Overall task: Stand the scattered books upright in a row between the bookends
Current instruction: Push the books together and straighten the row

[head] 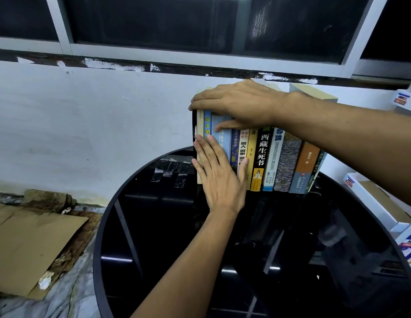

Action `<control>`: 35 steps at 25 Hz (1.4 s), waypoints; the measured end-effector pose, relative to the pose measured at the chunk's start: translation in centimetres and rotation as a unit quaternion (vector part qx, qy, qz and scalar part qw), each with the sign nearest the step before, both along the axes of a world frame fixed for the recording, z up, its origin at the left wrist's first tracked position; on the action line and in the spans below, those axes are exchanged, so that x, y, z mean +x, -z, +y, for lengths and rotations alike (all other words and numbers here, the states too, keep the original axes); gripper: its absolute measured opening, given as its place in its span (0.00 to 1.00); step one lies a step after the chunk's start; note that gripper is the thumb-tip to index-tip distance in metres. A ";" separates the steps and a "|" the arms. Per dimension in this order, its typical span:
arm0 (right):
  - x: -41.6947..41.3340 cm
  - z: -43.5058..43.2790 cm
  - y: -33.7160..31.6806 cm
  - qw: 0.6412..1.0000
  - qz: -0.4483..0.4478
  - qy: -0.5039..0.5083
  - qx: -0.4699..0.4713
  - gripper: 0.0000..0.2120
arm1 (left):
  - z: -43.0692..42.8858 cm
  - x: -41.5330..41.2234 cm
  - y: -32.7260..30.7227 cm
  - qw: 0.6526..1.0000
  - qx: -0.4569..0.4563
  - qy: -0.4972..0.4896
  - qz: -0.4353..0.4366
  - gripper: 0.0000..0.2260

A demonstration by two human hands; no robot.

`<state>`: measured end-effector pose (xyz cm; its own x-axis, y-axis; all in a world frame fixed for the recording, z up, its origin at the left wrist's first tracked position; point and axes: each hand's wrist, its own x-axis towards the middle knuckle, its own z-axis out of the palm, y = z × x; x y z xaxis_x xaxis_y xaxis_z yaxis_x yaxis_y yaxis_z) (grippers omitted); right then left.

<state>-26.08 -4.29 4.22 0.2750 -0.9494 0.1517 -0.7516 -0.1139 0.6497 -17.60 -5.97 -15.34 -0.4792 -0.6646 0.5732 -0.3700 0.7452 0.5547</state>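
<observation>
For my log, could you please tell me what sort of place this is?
Probably a storeroom: scuffed white wall, flattened brown cardboard sheet on the floor, open white cartons beside the round black table.

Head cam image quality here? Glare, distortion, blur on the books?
Head view: wide-angle bending curves the window frame; glossy black table shows streaky reflections; books sharp, spine titles readable; left hand and right hand evenly lit, no motion blur.
</observation>
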 end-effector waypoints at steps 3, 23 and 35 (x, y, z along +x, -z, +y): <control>0.0 0.3 0.3 1.000 0.011 0.004 -0.011 0.34 | -0.1 0.3 0.1 1.000 -0.006 -0.001 -0.007 0.44; 0.7 0.4 0.5 0.999 -0.026 0.039 0.004 0.44 | -0.7 -0.2 0.6 0.999 -0.021 -0.025 -0.013 0.46; 0.1 2.8 -0.8 0.997 0.010 0.071 0.005 0.47 | 0.5 0.5 -0.8 0.998 -0.048 0.029 0.012 0.42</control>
<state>-26.01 -1.46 4.97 0.1404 -0.9804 0.1379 -0.7477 -0.0137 0.6639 -17.11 -5.51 -14.50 -0.5005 -0.5773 0.6451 -0.3128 0.8154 0.4871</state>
